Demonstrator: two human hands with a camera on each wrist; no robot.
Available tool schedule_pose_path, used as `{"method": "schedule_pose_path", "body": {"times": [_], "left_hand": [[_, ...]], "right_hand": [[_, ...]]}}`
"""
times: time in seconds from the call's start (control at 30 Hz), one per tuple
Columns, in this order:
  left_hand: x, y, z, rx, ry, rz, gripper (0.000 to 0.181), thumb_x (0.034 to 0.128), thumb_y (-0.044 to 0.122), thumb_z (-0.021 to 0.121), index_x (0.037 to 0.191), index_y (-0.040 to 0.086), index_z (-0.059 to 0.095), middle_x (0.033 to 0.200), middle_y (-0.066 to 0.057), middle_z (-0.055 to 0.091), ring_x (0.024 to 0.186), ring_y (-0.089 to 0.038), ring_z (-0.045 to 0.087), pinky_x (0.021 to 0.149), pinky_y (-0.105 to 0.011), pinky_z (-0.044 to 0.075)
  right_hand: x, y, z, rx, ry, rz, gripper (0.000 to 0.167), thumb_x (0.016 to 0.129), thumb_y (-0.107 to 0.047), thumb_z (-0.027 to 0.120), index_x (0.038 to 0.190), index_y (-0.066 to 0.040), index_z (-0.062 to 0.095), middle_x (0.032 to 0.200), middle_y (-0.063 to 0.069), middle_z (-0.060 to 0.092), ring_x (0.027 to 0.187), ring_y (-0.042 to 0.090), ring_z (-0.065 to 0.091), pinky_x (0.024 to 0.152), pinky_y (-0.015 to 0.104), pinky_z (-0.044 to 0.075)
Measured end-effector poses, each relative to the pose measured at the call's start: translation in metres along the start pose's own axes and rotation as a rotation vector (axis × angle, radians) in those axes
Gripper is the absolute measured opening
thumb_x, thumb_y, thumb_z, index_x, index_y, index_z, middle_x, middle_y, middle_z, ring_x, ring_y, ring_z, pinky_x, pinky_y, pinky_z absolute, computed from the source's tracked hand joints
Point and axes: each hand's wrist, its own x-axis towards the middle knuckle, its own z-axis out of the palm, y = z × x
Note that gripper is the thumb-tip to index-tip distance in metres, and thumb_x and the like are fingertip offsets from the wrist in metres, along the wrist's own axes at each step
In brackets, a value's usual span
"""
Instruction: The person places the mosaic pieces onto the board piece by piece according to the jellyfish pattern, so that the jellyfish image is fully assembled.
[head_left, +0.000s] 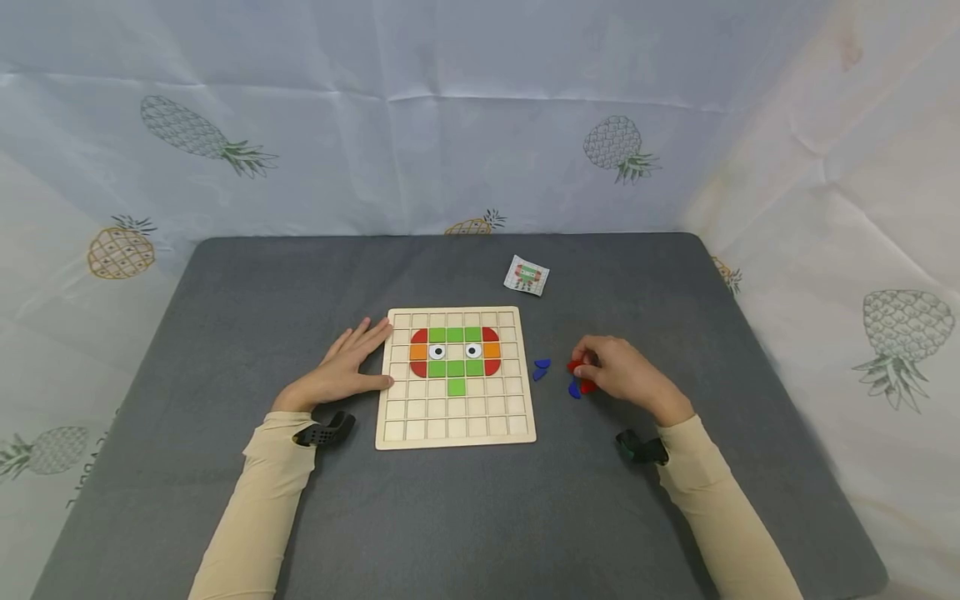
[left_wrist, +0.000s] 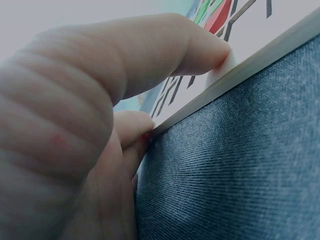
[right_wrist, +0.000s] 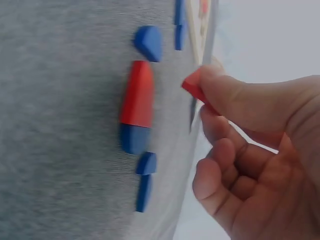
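Left hand: the left hand (head_left: 343, 367) lies at the board's 9 o'clock, fingers extended, thumb set apart from them; it holds nothing, its thumb tip and fingertips touching the board's edge.
Right hand: the right hand (head_left: 622, 371) is at the board's 3 o'clock, well apart from it, with a red piece (right_wrist: 194, 84) pinched between thumb and index finger, the other fingers curled.
Beside the right hand: a loose red piece (right_wrist: 137, 95) lies on the worktop (head_left: 465, 517), its end seeming to meet a blue piece (right_wrist: 135, 138); more blue pieces (right_wrist: 148, 44) lie about.
In between: two blue chips (head_left: 539, 375) lie between the right hand and the board, nearer the board's edge.
Hidden: in the head view the right hand covers some of the loose pieces.
Board: the square gridded board (head_left: 456, 429) sits between the hands, bare cells around its pattern.
Pattern: red corners (head_left: 491, 335), green tiles (head_left: 455, 335), orange tiles (head_left: 491, 351) at its 9 and 3 o'clock, two eye tiles (head_left: 437, 352); one green square (head_left: 456, 387) at 6 o'clock.
Card: a small printed card (head_left: 527, 275) lies at the board's 1 o'clock, well apart.
Wrists: black bands (head_left: 326, 430), beige sleeves (head_left: 251, 500).
Backdrop: pineapple-print cloth (head_left: 420, 150) beyond the worktop's 12 o'clock edge.
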Motion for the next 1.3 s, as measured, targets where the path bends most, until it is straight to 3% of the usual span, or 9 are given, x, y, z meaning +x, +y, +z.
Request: {"method": "schedule_pose_path", "body": {"times": [0.53, 0.67, 0.93, 1.3], "left_hand": [[0.0, -0.002, 0.001, 0.018, 0.007, -0.004, 0.099, 0.0893, 0.043, 0.073, 0.164, 0.014, 0.016, 0.172, -0.01, 0.01, 0.16, -0.035, -0.006, 0.127, -0.057, -0.007], [0.001, -0.002, 0.001, 0.015, 0.006, -0.007, 0.099, 0.0893, 0.043, 0.073, 0.164, 0.014, 0.016, 0.172, -0.01, 0.01, 0.16, -0.035, -0.006, 0.127, -0.057, -0.007], [0.001, -0.002, 0.0, 0.011, 0.001, 0.006, 0.098, 0.0904, 0.043, 0.072, 0.165, 0.015, 0.015, 0.173, -0.009, 0.009, 0.16, -0.034, -0.006, 0.127, -0.058, -0.007], [0.001, -0.002, 0.0, 0.004, -0.002, -0.004, 0.098, 0.0905, 0.043, 0.072, 0.165, 0.016, 0.015, 0.173, -0.01, 0.007, 0.16, -0.034, -0.006, 0.127, -0.058, -0.007]], "right_hand": [[0.012, -0.031, -0.015, 0.059, 0.148, -0.116, 0.015, 0.096, -0.013, 0.071, 0.108, -0.009, 0.076, 0.092, 0.004, 0.066, 0.08, 0.016, 0.052, 0.069, 0.03, 0.046], [0.018, -0.043, -0.012, 0.098, 0.128, -0.127, 0.018, 0.099, -0.014, 0.066, 0.112, -0.008, 0.076, 0.097, 0.004, 0.067, 0.085, 0.017, 0.054, 0.072, 0.031, 0.048], [0.03, -0.064, 0.0, 0.103, 0.069, -0.069, 0.021, 0.098, -0.019, 0.067, 0.115, -0.009, 0.075, 0.098, 0.002, 0.072, 0.09, 0.017, 0.058, 0.073, 0.03, 0.051], [0.042, -0.086, 0.021, 0.146, 0.053, -0.117, 0.017, 0.097, -0.017, 0.07, 0.109, -0.008, 0.076, 0.095, 0.003, 0.071, 0.082, 0.016, 0.054, 0.066, 0.026, 0.048]]}}
